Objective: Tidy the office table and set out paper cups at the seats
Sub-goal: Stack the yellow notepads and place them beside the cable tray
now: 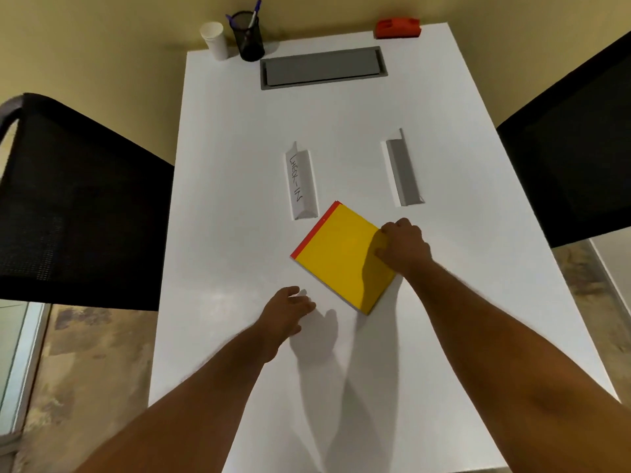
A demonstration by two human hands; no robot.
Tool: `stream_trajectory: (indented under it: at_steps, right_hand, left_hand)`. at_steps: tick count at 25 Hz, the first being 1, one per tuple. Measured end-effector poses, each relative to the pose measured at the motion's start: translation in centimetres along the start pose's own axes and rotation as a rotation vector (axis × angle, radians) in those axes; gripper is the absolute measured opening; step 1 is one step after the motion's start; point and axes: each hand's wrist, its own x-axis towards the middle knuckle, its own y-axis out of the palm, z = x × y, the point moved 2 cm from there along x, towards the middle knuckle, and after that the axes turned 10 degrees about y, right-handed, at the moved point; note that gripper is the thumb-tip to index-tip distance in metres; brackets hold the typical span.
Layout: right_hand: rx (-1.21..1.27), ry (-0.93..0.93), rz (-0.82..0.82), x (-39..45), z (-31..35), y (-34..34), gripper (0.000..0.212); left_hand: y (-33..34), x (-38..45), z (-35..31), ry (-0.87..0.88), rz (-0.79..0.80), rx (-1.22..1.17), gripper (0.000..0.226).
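Observation:
A yellow notepad (338,257) with a red binding strip lies askew near the middle of the white table (239,131). My right hand (403,245) rests on its right edge, fingers curled around that edge. My left hand (286,310) hovers just above the bare tabletop to the lower left of the pad, fingers loosely apart and holding nothing. A stack of white paper cups (215,40) stands at the far left corner beside a black mesh pen holder (249,37) with pens in it.
Two folded white name tents lie beyond the pad, one (300,180) marked "CHECK-IN", the other (403,169) blank. A grey cable hatch (322,67) sits at the far end, a red tape dispenser (397,28) at the far right corner. Black mesh chairs (75,206) (573,155) flank both sides.

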Motion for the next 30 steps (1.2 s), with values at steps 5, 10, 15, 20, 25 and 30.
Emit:
stream_trajectory:
  at_steps: [5, 10, 15, 20, 25, 30]
  right_hand:
    - [-0.027, 0.025, -0.068, -0.4, 1.1, 2.5, 0.076]
    - [0.13, 0.238, 0.129, -1.2, 0.7, 3.7, 0.099]
    - [0.532, 0.198, 0.219, -3.6, -0.2, 4.2, 0.077]
    - [0.825, 0.027, 0.28, -9.3, -0.1, 1.8, 0.042]
    - [1.166, -0.098, 0.316, -16.4, 0.6, -1.0, 0.044]
    - [1.234, -0.138, 0.227, -24.4, 3.2, -1.8, 0.05]
  left_hand:
    - [3.3, 1.1, -1.0, 0.092, -0.015, 0.106, 0.068]
    - [4.6, 2.4, -1.8, -0.067, -0.12, -0.118, 0.073]
    - [3.3, -0.4, -1.2, -0.079, -0.072, -0.18, 0.062]
    - [1.2, -4.4, -2.7, 0.036, -0.048, -0.152, 0.059]
    - [-2.2, -9.2, -4.7, 0.238, -0.02, -0.113, 0.059]
    - [-3.7, -15.8, -6.3, 0.541, 0.041, 0.022, 0.047]
